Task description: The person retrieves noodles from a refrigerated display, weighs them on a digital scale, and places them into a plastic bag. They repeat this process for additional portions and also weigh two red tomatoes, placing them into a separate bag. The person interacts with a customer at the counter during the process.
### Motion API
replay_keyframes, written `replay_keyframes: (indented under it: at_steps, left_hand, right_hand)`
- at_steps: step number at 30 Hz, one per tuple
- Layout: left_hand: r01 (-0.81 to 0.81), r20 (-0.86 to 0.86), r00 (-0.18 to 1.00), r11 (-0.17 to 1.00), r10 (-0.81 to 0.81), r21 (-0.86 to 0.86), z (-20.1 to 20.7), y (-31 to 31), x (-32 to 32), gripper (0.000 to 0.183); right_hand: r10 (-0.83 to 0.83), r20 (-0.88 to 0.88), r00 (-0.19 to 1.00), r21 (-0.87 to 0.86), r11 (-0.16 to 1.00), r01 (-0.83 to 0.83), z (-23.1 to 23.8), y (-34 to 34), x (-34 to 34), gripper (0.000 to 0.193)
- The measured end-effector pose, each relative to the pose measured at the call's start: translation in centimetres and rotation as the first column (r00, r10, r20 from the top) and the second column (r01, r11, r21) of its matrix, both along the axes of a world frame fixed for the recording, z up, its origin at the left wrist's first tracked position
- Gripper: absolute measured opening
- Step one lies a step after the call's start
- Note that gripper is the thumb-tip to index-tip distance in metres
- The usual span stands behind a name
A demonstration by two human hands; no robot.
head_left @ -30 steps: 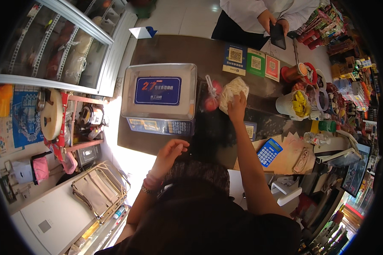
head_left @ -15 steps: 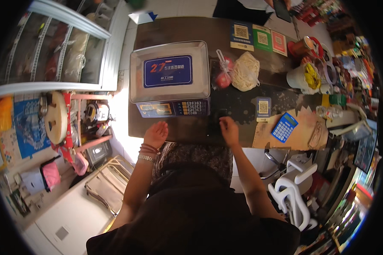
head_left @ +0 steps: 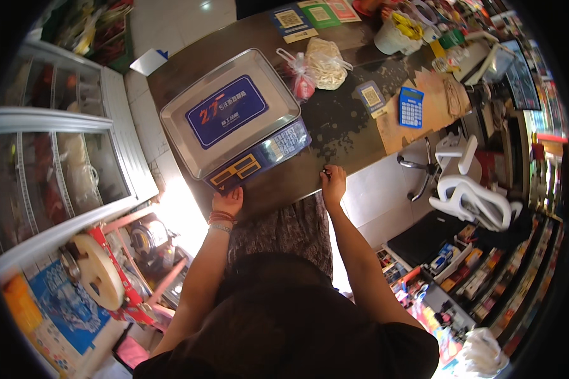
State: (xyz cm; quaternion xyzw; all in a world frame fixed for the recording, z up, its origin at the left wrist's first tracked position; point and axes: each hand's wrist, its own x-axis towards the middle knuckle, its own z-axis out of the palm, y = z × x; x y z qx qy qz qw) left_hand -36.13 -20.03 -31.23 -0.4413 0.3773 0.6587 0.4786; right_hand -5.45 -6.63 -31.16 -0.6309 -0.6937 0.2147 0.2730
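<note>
A digital weighing scale (head_left: 257,156) stands at an angle on the dark table, topped by a steel tray (head_left: 182,140) with a blue label in the middle. My left hand (head_left: 229,201), with bracelets at the wrist, is beside the scale's near left corner by the display. Its fingers are loosely bent and nothing shows in them. At the table's front edge, right of the scale, my right hand (head_left: 335,179) is closed in a pinch; a small dark spot shows at its fingertips, too small to name. Beyond the scale lie a bag of noodle-like pale strands (head_left: 326,63) and a bag with red items (head_left: 302,85).
A blue calculator (head_left: 410,107) lies on cardboard (head_left: 389,136) at the right, beside a code card (head_left: 372,98). More code cards (head_left: 291,23) lie at the far edge. A white bucket (head_left: 389,39) stands far right. A white chair (head_left: 471,199) is beside the table, a glass-doored cabinet (head_left: 76,170) at the left.
The view has turned, so the table and scale now appear tilted. My left hand has come up against the scale's near corner. My right hand stays pinched near the table's front edge.
</note>
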Motion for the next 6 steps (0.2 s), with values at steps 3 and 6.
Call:
replay_keyframes:
  at_steps: [3, 6]
  left_hand:
    - [-0.030, 0.041, 0.999, 0.998, 0.028, 0.055, 0.0, -0.5, -0.3, 0.057]
    - [-0.001, 0.023, 1.000, 0.995, -0.001, 0.096, 0.0, -0.7, -0.4, 0.056]
  right_hand:
    - [-0.076, 0.029, 0.997, 0.024, 0.997, 0.075, -0.8, -0.3, -0.7, 0.023]
    - [-0.101, 0.078, 0.992, 0.012, 0.995, 0.100, -1.8, -0.4, -0.6, 0.019]
